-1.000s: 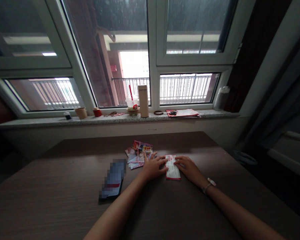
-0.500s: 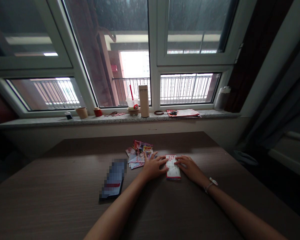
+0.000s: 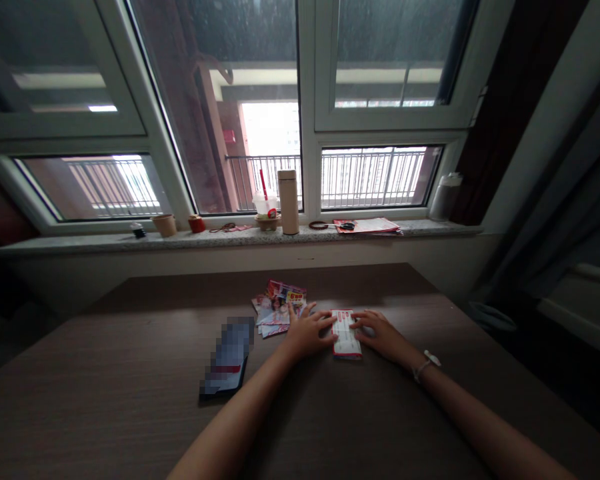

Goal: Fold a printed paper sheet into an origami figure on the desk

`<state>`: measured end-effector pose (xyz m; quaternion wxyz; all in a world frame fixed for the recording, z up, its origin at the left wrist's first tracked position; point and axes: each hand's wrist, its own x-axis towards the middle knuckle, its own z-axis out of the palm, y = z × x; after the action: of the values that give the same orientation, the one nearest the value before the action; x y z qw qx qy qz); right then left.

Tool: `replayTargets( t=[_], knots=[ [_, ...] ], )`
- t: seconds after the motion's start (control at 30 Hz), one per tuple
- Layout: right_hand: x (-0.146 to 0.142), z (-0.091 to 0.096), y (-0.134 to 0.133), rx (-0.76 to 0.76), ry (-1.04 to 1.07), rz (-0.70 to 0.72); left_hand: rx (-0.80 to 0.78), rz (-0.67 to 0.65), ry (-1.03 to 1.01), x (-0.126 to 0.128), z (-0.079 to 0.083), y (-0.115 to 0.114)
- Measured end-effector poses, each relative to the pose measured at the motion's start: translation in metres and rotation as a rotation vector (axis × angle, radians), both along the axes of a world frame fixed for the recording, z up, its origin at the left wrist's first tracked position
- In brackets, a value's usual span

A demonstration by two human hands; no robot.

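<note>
A folded white leaflet with red print and a red lower edge (image 3: 347, 337) lies flat on the brown table (image 3: 130, 360). My left hand (image 3: 309, 332) rests at its left side, fingers spread, the tips touching the paper. From the right, my right hand (image 3: 380, 333) lays its fingertips on the other edge, fingers apart. Neither hand grasps the leaflet. Beyond my left hand sits a small fanned pile of colourful leaflets (image 3: 275, 310), partly covered by its fingers. A dark smartphone (image 3: 229, 360) lies left of my left forearm.
On the stone windowsill (image 3: 230, 241) stand a beige thermos (image 3: 289, 203), a plastic cup with a red straw (image 3: 266, 205), a brown paper cup (image 3: 165, 225) and a clear bottle (image 3: 445, 197). Scissors (image 3: 347, 226) lie on papers (image 3: 375, 227) there.
My right hand has shifted slightly, its fingers still on the leaflet's right edge. My left hand, the leaflet and the phone stay put.
</note>
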<state>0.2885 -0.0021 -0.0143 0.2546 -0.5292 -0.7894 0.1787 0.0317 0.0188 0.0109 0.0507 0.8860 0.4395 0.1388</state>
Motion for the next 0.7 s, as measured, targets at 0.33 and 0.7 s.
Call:
replayTargets(
  t=[0.33,0.7],
  knots=[
    [0.01,0.006,-0.004,-0.148,0.009,0.089,0.008,-0.008,-0.003,-0.001,-0.005,0.003],
    [0.014,0.01,-0.009,-0.184,0.007,0.139,-0.007,-0.008,0.001,-0.001,0.0,0.001]
  ],
)
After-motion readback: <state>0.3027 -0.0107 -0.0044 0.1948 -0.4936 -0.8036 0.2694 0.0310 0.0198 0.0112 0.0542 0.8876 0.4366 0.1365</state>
